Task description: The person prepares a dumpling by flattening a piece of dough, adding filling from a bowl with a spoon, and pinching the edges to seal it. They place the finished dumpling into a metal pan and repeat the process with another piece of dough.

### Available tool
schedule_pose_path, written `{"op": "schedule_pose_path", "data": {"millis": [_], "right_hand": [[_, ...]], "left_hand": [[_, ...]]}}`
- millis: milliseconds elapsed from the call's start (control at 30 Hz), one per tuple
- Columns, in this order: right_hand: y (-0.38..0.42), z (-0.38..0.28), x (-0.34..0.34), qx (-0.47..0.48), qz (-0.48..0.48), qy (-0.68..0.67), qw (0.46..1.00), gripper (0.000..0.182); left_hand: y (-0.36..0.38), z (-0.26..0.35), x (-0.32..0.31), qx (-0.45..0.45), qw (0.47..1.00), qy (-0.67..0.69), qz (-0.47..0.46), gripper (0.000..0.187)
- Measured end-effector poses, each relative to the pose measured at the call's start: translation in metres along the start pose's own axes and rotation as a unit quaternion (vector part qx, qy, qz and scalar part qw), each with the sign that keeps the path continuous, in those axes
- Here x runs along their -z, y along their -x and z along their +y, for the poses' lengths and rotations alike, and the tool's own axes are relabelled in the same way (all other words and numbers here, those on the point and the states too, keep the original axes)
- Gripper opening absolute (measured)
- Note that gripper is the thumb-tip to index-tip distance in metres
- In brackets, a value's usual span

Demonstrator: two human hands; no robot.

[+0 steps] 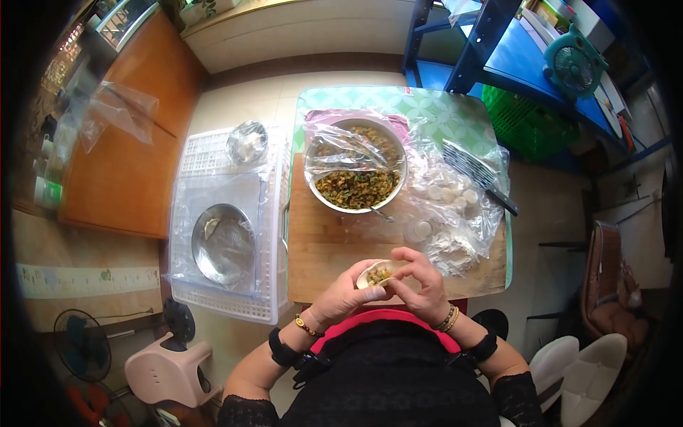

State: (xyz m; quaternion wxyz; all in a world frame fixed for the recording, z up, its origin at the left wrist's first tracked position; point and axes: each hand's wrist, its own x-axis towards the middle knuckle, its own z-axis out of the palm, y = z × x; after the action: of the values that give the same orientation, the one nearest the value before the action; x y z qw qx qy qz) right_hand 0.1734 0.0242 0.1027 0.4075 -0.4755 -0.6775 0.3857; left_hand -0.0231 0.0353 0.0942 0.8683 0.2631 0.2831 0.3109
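Note:
A dumpling wrapper [366, 278] with chopped filling [381, 273] in its middle is held over the front edge of the wooden board [324, 245]. My left hand [339, 296] cradles it from the left, the thumb along its near side. The fingertips of my right hand [425, 288] pinch the wrapper's right edge, and its index finger is raised. The wrapper is folded partway, with the filling still showing. Beyond my hands stands a large bowl [308, 183] of chopped filling [356, 191], partly covered by plastic film, a spoon handle [384, 215] jutting from its near rim.
Right of the bowl, dough pieces [455, 196] lie under plastic beside a black-handled knife [504, 201], a small glass [418, 230] and loose flour [452, 253]. To the left, a white crate [267, 309] carries a metal basin [245, 267] with one dumpling [210, 227] and a smaller bowl [247, 142].

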Motion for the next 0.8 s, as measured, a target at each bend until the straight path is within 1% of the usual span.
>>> {"op": "schedule_pose_path", "data": {"millis": [33,67,133,167,233,267,333,367,433,467,533,667,800], "right_hand": [[0.001,-0.001,0.000,-0.059,0.005,-0.039,0.997,0.011],[0.002,0.000,-0.002,-0.060,0.006,-0.039,0.997,0.011],[0.004,0.003,-0.004,-0.126,0.004,-0.108,0.986,0.011],[0.004,0.002,-0.005,-0.127,0.006,-0.108,0.986,0.011],[0.005,0.002,-0.005,-0.159,0.014,-0.163,0.973,0.015],[0.005,0.001,-0.005,-0.160,0.015,-0.163,0.973,0.015],[0.004,0.000,-0.004,-0.197,0.030,-0.235,0.951,0.024],[0.004,0.003,-0.003,-0.197,0.031,-0.236,0.951,0.024],[0.007,0.013,0.002,-0.189,-0.015,-0.201,0.961,0.032],[0.007,0.013,0.003,-0.189,-0.014,-0.201,0.961,0.032],[0.005,0.011,0.005,-0.162,-0.045,-0.149,0.974,0.030],[0.003,0.007,0.002,-0.126,-0.011,-0.155,0.980,0.025],[0.005,0.009,-0.001,-0.092,0.020,-0.128,0.987,0.017]], "left_hand": [[-0.002,0.001,-0.002,-0.008,0.999,-0.045,0.011,0.054],[-0.002,-0.001,-0.003,-0.006,0.999,-0.046,0.010,0.054],[-0.004,-0.005,-0.004,-0.055,0.979,-0.194,0.031,0.052],[-0.005,-0.007,-0.004,-0.054,0.979,-0.194,0.030,0.052],[-0.007,-0.008,-0.004,-0.056,0.978,-0.191,0.065,0.042],[-0.007,-0.007,-0.005,-0.055,0.978,-0.192,0.064,0.042],[-0.004,-0.004,-0.007,-0.057,0.989,-0.120,0.064,0.036],[-0.003,-0.003,-0.008,-0.057,0.989,-0.122,0.064,0.036],[-0.002,-0.001,-0.009,-0.073,0.988,-0.115,0.075,0.032],[-0.001,0.000,-0.010,-0.073,0.988,-0.116,0.074,0.032],[-0.001,0.002,-0.012,-0.065,0.990,-0.107,0.070,0.032],[0.000,0.004,-0.015,-0.077,0.987,-0.124,0.071,0.031],[-0.001,0.002,-0.014,-0.072,0.987,-0.124,0.066,0.030]]}}
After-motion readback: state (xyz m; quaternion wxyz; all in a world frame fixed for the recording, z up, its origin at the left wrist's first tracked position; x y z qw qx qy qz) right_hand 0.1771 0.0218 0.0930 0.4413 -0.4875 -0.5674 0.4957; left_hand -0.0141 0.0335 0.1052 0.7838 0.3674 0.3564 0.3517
